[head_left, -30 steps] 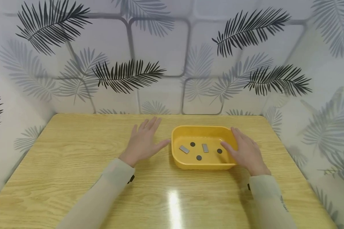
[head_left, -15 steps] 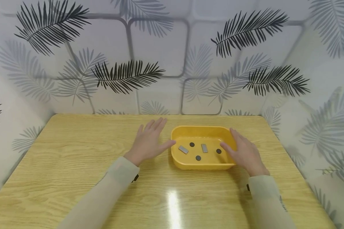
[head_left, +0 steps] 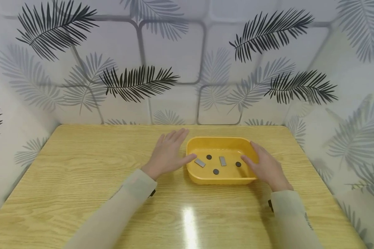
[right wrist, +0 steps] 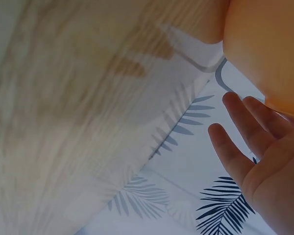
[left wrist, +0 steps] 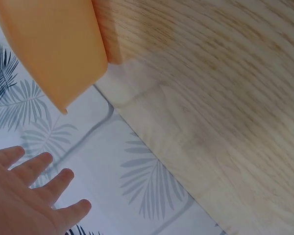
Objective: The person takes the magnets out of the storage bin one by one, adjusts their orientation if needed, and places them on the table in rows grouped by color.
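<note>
Wooden counter (head_left: pixel 65 180) bears tub (head_left: pixel 221 181) right of frame centre; left hand (head_left: pixel 168 155), right hand (head_left: pixel 269 169) spread, empty; level two-sided grip advisable.

Head view: bright, even light; we note a white glare streak (head_left: pixel 189 224) on the bench (head_left: pixel 65 180) and soft shadow by the tub (head_left: pixel 218 181). Wrist views: we find both dimmer, the right one hazy, bench grain blurred at left.
</note>
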The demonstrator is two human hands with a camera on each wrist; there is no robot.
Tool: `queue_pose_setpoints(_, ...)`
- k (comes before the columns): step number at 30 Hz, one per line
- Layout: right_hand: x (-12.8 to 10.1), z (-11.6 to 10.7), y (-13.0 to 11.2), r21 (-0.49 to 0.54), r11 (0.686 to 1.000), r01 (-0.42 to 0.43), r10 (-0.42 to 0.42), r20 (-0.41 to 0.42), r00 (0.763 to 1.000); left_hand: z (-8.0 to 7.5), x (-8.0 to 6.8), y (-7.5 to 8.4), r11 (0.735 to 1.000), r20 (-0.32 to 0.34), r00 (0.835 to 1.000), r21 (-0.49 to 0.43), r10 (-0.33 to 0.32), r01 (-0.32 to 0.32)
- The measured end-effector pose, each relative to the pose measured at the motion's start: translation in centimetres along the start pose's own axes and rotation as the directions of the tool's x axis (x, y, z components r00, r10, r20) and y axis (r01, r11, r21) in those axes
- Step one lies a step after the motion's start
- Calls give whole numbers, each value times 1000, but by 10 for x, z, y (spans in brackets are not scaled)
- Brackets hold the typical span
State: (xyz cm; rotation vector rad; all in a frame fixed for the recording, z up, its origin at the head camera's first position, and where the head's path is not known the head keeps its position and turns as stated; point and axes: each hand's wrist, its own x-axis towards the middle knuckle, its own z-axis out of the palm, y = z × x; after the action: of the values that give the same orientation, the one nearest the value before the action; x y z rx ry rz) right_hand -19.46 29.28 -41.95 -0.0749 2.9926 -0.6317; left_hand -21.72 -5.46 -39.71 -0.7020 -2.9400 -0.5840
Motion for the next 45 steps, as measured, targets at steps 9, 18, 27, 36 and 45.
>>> queue_pose_setpoints(9, 2, 4, 7, 98, 995, -1, 4, -34, 999, 3, 6, 11, 991, -41, 990, 11, 133, -132)
queue_pose_setpoints(18, 1, 2, 6, 213, 977, -13, 33, -87, 996, 8, 15, 20, 986, -8, 986, -18, 166, -166)
queue_pose_setpoints(27, 0, 5, 6, 201, 979, -26, 56, -147, 988, 13, 22, 27, 983, 59, 981, -42, 182, -180)
queue_pose_setpoints(36, 2, 4, 5, 183, 981, -67, 91, -125, 988, 21, 26, 31, 979, 108, 975, -86, 195, -186)
queue_pose_setpoints(45, 5, 7, 3, 165, 982, -95, 113, -104, 988, 32, 29, 28, 978, 149, 971, -114, 190, -174)
